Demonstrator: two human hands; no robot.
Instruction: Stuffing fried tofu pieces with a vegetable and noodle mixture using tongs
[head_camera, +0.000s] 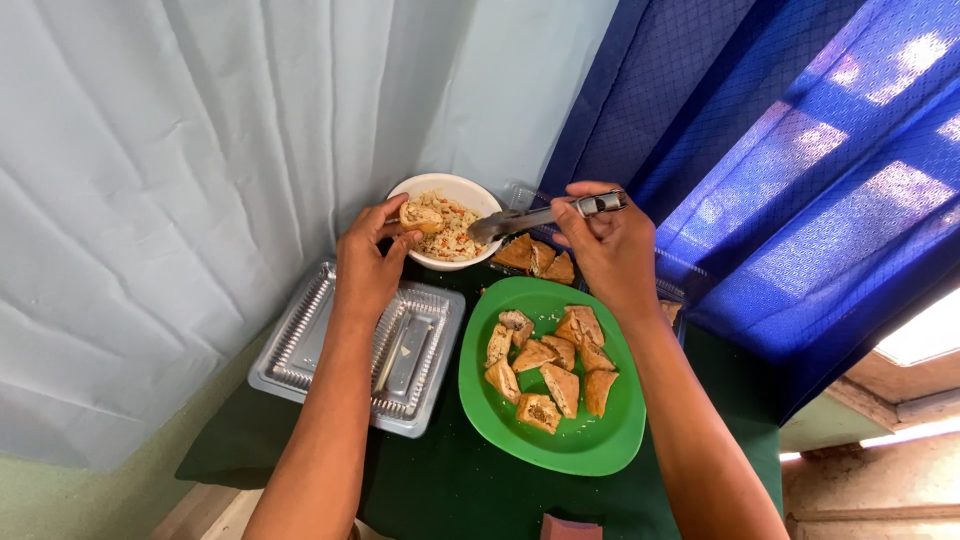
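Observation:
My left hand (368, 262) holds a small golden pastry piece (421, 215) over the white bowl (425, 187), which is filled with a pale rice-like mixture (455, 235). My right hand (607, 248) grips a metal spoon (535, 217) by its handle, the scoop end reaching into the bowl's filling. Below the hands a green plate (570, 440) carries several stuffed triangular pastries (548, 365). More unfilled brown pastry pieces (538, 256) lie behind the plate, between it and the bowl.
A clear plastic tray (300, 345) with a knife in it lies left of the plate on the dark green tablecloth (440, 490). A pale curtain (180, 160) hangs at the left and back, a blue curtain (780, 150) at the right.

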